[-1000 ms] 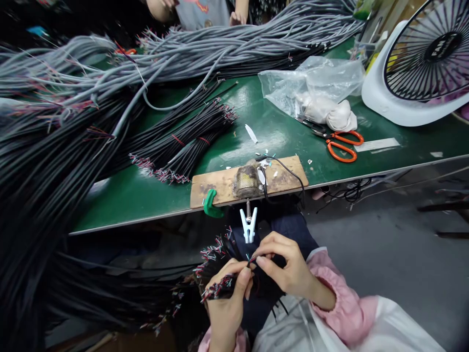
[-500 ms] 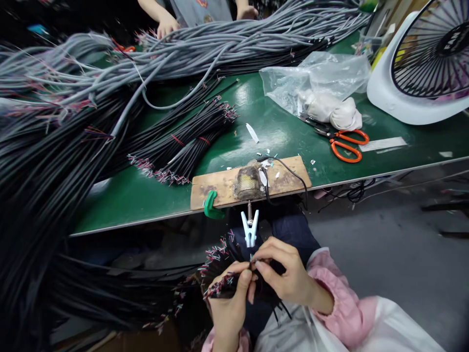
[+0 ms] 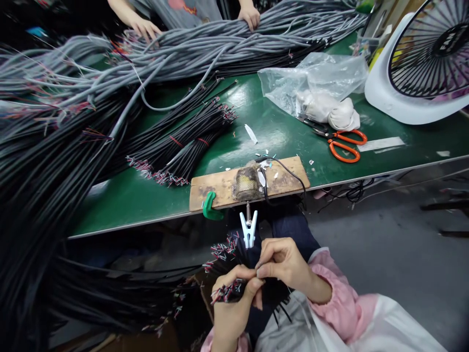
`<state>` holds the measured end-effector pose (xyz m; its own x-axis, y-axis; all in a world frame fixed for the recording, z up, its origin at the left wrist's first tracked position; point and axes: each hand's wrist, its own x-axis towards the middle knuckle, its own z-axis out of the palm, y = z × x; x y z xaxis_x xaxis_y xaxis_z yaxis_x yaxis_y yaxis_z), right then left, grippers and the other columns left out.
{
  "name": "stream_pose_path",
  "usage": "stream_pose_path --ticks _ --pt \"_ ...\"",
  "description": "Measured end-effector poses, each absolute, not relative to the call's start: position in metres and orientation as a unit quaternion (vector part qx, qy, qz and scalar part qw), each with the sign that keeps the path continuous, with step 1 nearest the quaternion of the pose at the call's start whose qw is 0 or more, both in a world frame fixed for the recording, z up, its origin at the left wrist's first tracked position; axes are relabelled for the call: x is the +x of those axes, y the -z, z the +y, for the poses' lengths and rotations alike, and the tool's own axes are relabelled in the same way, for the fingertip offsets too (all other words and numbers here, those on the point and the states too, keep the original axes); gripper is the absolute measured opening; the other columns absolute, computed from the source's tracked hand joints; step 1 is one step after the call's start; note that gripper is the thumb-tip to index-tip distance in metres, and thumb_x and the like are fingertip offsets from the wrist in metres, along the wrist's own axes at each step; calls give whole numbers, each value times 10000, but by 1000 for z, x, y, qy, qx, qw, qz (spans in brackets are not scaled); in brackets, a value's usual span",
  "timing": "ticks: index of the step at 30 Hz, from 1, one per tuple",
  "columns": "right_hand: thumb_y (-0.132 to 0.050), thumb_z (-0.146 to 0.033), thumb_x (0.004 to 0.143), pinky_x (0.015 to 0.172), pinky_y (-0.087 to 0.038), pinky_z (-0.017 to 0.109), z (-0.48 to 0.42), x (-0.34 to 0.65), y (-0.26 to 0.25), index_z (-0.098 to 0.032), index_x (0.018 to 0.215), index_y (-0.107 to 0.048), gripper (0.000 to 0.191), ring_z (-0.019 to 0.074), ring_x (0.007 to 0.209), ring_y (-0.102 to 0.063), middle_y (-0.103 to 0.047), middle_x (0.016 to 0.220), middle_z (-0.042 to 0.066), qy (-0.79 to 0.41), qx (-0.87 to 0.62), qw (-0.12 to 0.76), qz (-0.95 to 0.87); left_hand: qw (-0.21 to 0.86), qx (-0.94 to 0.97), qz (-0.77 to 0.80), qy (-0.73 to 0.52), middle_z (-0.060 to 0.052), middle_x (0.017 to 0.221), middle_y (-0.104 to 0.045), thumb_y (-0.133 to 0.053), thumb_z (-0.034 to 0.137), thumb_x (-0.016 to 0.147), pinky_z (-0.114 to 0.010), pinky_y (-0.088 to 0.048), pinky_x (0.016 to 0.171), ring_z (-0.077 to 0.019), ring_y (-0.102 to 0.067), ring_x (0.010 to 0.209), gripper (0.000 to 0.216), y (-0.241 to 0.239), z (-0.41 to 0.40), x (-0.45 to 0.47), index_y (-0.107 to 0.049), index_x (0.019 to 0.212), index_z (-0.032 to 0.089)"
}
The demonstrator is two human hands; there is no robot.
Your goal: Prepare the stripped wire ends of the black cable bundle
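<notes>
My left hand (image 3: 234,308) is closed around a bundle of thin black cables (image 3: 230,291), whose stripped red, white and black wire ends stick out past the fingers. My right hand (image 3: 285,264) is closed in a pinch, its fingertips meeting the left thumb and forefinger at a small dark cable end. The tip itself is mostly covered by the fingers. More black cables with bared ends (image 3: 224,252) lie over my lap, just beyond the left hand. A light blue clothespin (image 3: 248,229) sticks out above my hands, jaws toward the table, handles toward me.
A wooden board (image 3: 216,190) with a green clamp (image 3: 210,206) sits at the table edge. Orange-handled scissors (image 3: 346,145), a plastic bag (image 3: 286,88) and a white fan (image 3: 381,98) stand right. Grey cables (image 3: 205,44) and tied black bundles (image 3: 194,129) cover the left; a co-worker's hands (image 3: 144,28) touch the grey ones.
My hands have drawn slightly away from the clothespin, and the right fingers have closed in on the left fingertips. Across the table, the co-worker's hands have shifted onto the grey cables.
</notes>
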<state>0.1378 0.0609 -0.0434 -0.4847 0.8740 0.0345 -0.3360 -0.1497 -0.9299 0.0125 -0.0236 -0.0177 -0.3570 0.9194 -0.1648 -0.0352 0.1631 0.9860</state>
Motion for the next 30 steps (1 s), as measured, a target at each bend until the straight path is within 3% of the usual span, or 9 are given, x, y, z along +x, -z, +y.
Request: stream_pose_path --ticks 5,10,12,17,21,25,30 --pt "-833 -511 789 501 -420 254 49 131 41 -165 629 -717 398 133 534 -547 -629 591 21 -679 -292 461 -491 455 370 598 -546 36 448 -638 -809 270 806 -216 -499 407 -138 -605 348 273 20 -23 12 -630 619 183" --pt "-640 -297 977 600 -440 324 48 138 30 -190 772 -719 244 172 615 -556 -647 670 49 -461 -294 545 -635 450 365 619 -530 42 418 -606 -786 305 832 -196 -457 382 -115 -556 317 248 19 -23 11 -670 654 177" --pt "-581 -250 1001 638 -444 336 52 140 29 -195 821 -704 225 181 660 -560 -644 717 54 -440 -257 544 -667 446 355 635 -521 34 426 -600 -772 333 847 -184 -416 369 -93 -512 310 247 16 -22 11 -705 674 169" --pt "-714 -455 920 627 -426 279 59 136 39 -172 742 -639 342 148 678 -522 -557 739 19 -701 -190 461 -510 415 374 635 -533 13 517 -644 -789 355 822 -192 -427 366 -92 -515 342 234 13 -20 8 -727 691 171" --pt "-838 -545 774 609 -384 231 59 131 50 -151 753 -605 458 104 629 -481 -535 713 -16 -874 -170 335 -308 302 433 652 -545 -15 663 -725 -814 294 788 -225 -518 430 -145 -628 454 153 16 -17 6 -775 896 192" --pt "-900 -530 695 610 -388 205 63 131 47 -139 776 -618 489 87 620 -496 -563 689 -29 -915 -170 258 -260 255 562 590 -521 -20 678 -696 -721 210 866 -234 -537 509 -157 -644 544 197 12 -11 4 -809 1040 233" --pt "-879 -509 732 582 -434 204 59 126 42 -139 763 -632 446 85 580 -519 -568 648 -37 -890 -201 297 -281 265 547 576 -547 2 673 -659 -700 215 898 -218 -507 514 -139 -617 544 156 12 -11 4 -805 1004 259"
